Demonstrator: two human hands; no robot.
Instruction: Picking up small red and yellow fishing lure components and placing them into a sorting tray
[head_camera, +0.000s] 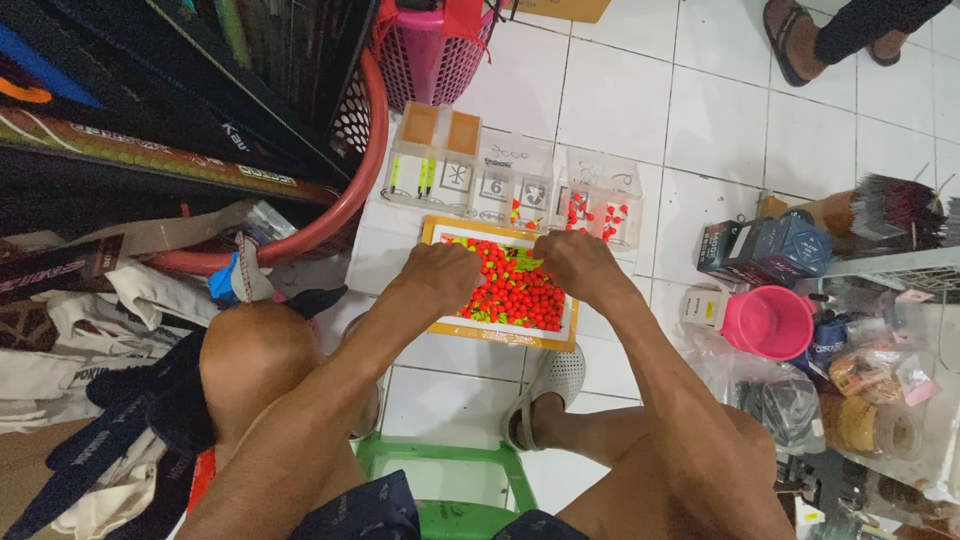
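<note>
Nearest, at six o'clock, the person sits on a green plastic stool (440, 470) with knees spread, which leaves both forearms room to reach forward between them. One foot in a white sandal (545, 395) rests on the white floor tiles (620, 110) just short of the tray. Ahead of the knees lies a shallow white tray with an orange rim (500, 335), flat on the floor and filled with small red and yellow-green beads (515, 290). Both hands are over its far half, side by side near twelve o'clock of the tray. The left hand (440, 275) is curled with fingers tucked down into the beads; whether it pinches anything I cannot tell. The right hand (580, 265) is likewise closed, fingertips bent toward the far rim, and its grip is hidden too.

Beyond the tray, touching its far edge, stands a row of clear compartment boxes (510, 175), some holding a few red beads, likely set close so little reaching is needed. At ten o'clock a red hoop-rimmed basket (345, 200) crowds the tray's left side; at three o'clock a pink cup (770, 322) and dark cartons (765, 248) hem in the right. A pink basket (435, 55) stands farther off. Another person's sandalled feet (800, 40) stand at one o'clock.
</note>
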